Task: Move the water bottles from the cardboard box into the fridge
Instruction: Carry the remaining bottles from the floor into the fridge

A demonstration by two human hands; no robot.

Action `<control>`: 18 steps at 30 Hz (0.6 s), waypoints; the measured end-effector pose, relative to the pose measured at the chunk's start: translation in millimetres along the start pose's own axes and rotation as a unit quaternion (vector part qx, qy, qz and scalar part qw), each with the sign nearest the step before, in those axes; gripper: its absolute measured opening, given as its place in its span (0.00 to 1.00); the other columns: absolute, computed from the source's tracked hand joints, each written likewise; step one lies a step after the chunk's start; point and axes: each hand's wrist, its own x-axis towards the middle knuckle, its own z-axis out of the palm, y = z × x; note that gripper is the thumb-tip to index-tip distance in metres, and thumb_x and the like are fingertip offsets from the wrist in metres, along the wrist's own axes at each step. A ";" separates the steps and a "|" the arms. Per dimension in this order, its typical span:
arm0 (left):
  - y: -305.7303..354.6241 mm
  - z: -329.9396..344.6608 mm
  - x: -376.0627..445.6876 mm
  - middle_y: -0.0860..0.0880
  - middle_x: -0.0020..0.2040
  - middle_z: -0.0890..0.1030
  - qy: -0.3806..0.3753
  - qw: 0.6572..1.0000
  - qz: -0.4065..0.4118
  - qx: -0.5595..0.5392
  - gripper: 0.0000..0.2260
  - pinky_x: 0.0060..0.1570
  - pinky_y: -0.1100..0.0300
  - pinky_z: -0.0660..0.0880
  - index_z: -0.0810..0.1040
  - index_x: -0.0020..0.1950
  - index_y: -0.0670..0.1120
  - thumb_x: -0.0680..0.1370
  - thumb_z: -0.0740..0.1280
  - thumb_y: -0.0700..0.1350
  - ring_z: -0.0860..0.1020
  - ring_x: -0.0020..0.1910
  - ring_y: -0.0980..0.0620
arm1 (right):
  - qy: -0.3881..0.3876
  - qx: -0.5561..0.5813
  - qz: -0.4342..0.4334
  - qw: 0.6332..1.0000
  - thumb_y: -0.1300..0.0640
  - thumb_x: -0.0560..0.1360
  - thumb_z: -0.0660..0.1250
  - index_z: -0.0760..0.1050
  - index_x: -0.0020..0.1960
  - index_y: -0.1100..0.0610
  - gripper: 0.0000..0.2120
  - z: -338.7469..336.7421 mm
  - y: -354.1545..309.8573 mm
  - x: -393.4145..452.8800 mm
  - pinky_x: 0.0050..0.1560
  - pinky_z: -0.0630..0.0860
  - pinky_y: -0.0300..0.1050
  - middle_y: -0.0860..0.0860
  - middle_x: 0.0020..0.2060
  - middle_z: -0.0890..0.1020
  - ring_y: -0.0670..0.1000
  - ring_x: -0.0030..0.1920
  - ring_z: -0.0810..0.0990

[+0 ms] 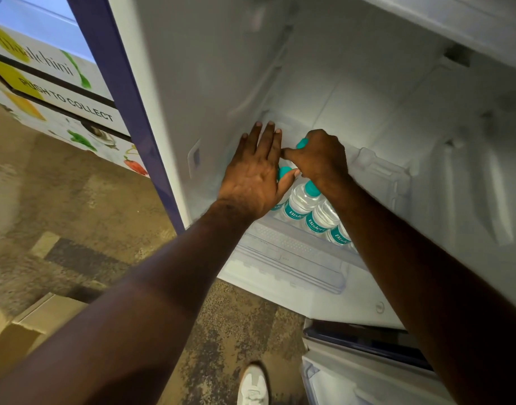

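Observation:
Both arms reach into the open white fridge. Several clear water bottles with teal caps and teal labels stand in a row on its lower shelf. My right hand curls over the teal cap of a bottle at the back of the row and grips it. My left hand is flat with straight fingers, held against the left side of the bottles; a teal cap shows at its palm. The cardboard box lies on the floor at the lower left, mostly behind my left arm.
The fridge's blue-edged left wall stands beside a vending machine marked "PUSH TO COLLECT". The fridge door hangs open at the lower right. My white shoe stands on the worn brown floor.

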 end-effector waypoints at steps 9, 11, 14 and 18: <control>0.1 2.4 -1.9 0.45 0.83 0.39 0.011 1.000 -0.008 0.001 0.42 0.80 0.46 0.41 0.38 0.82 0.46 0.73 0.32 0.68 0.38 0.81 0.43 | -0.057 -0.047 -0.013 0.997 0.34 0.79 0.60 0.76 0.57 0.58 0.27 -3.4 -7.6 1.4 0.54 0.78 0.45 0.55 0.53 0.84 0.55 0.49 0.84; 0.2 1.5 -2.3 0.45 0.83 0.39 0.013 1.000 -0.014 -0.004 0.42 0.80 0.46 0.41 0.38 0.82 0.46 0.73 0.32 0.68 0.39 0.82 0.43 | -0.062 -0.051 -0.020 0.997 0.33 0.79 0.57 0.77 0.57 0.58 0.28 -3.2 -9.3 1.9 0.56 0.80 0.48 0.55 0.52 0.84 0.56 0.49 0.84; 1.7 1.3 -3.0 0.45 0.83 0.40 0.021 1.000 -0.013 -0.007 0.41 0.80 0.46 0.42 0.38 0.82 0.46 0.75 0.33 0.68 0.40 0.82 0.43 | -0.055 -0.046 -0.006 0.997 0.32 0.80 0.53 0.77 0.58 0.58 0.31 -4.7 -7.3 1.2 0.55 0.77 0.47 0.55 0.52 0.83 0.55 0.50 0.83; 2.1 0.5 -4.7 0.45 0.83 0.42 0.028 0.999 -0.011 -0.013 0.38 0.80 0.48 0.43 0.40 0.83 0.46 0.80 0.40 0.68 0.42 0.82 0.44 | -0.064 -0.017 0.005 0.998 0.31 0.80 0.50 0.76 0.61 0.58 0.34 -8.1 -3.4 -2.3 0.56 0.77 0.47 0.55 0.53 0.83 0.55 0.51 0.83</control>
